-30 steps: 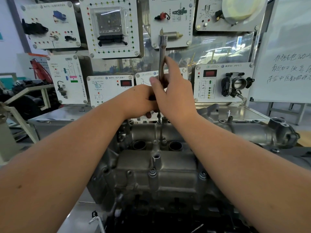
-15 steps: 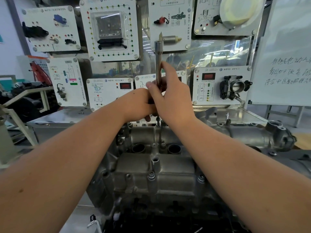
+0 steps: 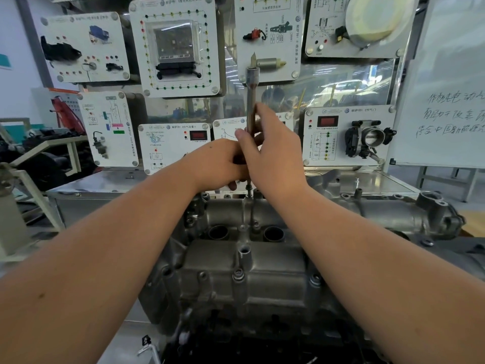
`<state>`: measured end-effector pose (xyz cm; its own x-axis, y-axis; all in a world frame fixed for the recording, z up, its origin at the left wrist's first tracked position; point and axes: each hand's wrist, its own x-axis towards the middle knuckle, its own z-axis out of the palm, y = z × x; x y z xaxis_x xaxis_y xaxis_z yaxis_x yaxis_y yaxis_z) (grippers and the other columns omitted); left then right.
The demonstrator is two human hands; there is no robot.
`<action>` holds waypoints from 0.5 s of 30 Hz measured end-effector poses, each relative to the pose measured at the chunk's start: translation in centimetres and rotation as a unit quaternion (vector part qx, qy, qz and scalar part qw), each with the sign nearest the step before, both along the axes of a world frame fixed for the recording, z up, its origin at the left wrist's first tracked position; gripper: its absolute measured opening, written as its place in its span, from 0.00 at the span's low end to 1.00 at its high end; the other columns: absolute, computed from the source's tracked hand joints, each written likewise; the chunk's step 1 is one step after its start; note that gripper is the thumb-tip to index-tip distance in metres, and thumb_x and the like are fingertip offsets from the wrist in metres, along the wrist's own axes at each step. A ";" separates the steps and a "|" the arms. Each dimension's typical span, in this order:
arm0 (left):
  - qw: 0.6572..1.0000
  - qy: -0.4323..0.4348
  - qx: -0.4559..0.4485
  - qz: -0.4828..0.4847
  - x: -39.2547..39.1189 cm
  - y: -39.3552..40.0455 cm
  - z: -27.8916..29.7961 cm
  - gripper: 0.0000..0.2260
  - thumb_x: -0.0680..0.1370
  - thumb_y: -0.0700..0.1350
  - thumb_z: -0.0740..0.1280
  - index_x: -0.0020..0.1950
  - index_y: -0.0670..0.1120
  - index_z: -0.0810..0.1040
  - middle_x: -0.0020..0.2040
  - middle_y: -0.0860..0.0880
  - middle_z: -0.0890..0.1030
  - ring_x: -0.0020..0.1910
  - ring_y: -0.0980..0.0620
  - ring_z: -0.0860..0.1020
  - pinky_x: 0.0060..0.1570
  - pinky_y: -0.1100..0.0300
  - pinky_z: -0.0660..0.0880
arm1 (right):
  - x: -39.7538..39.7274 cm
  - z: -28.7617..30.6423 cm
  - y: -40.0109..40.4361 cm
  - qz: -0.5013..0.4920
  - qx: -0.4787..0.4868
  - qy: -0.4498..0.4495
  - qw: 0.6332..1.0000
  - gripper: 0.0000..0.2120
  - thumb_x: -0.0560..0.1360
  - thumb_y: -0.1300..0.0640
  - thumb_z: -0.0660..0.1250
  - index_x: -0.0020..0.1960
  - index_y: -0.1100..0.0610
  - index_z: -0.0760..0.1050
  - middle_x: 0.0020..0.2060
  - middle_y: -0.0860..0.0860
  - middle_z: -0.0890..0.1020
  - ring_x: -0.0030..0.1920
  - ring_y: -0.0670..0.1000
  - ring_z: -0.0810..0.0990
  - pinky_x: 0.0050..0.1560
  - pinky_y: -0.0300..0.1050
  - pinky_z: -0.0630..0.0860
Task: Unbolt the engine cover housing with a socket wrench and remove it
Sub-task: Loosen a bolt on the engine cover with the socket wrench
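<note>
Frame ctr: our left hand (image 3: pixel 223 164) and right hand (image 3: pixel 273 151) grip upright socket wrench (image 3: pixel 251 101), unbolting rear bolt (image 3: pixel 248 191) of engine cover housing (image 3: pixel 249 274). Next: keep turning, socket seated.

Quick count of what's on show: two hands, left (image 3: pixel 217 164) and right (image 3: pixel 273 153), both on one socket wrench (image 3: pixel 251 101) standing upright. One engine cover housing (image 3: pixel 246 279) with two round open wells, left one (image 3: pixel 218 232) and right one (image 3: pixel 273 233). Behind it I count nine white trainer panels on the wall, though one is mostly hidden by the hands. One whiteboard (image 3: pixel 446 88) off to the right with handwriting.
</note>
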<state>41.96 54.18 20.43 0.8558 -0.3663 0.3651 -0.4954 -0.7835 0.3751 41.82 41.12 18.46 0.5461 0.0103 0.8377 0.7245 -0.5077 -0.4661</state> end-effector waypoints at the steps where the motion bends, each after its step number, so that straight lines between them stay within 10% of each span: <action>1: 1.000 -0.002 0.002 -0.001 -0.1 -0.1 0.0 0.12 0.78 0.42 0.64 0.40 0.59 0.77 0.34 0.67 0.82 0.35 0.58 0.84 0.41 0.57 0.79 | 0.0 0.0 0.0 -0.006 -0.005 -0.007 1.000 0.22 0.82 0.55 0.65 0.74 0.59 0.68 0.53 0.53 0.82 0.53 0.52 0.78 0.55 0.41 0.72; 7: 1.000 0.008 -0.016 -0.011 -0.3 -0.1 0.0 0.14 0.80 0.41 0.63 0.41 0.59 0.77 0.34 0.68 0.82 0.37 0.57 0.84 0.42 0.60 0.79 | 0.1 0.2 -0.1 -0.016 -0.036 0.030 0.999 0.23 0.84 0.54 0.59 0.77 0.56 0.63 0.42 0.54 0.83 0.43 0.55 0.81 0.47 0.53 0.78; 15: 1.000 -0.017 -0.004 0.007 0.1 0.0 -0.1 0.11 0.77 0.42 0.65 0.39 0.58 0.77 0.35 0.61 0.83 0.34 0.57 0.83 0.40 0.56 0.80 | 0.2 0.0 0.0 0.002 -0.001 0.014 1.000 0.25 0.81 0.55 0.65 0.76 0.55 0.66 0.54 0.52 0.83 0.53 0.51 0.79 0.52 0.39 0.71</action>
<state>42.05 54.19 20.36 0.8476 -0.3520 0.3972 -0.4976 -0.7871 0.3644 41.97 41.10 18.48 0.5701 0.0148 0.8215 0.7132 -0.5053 -0.4858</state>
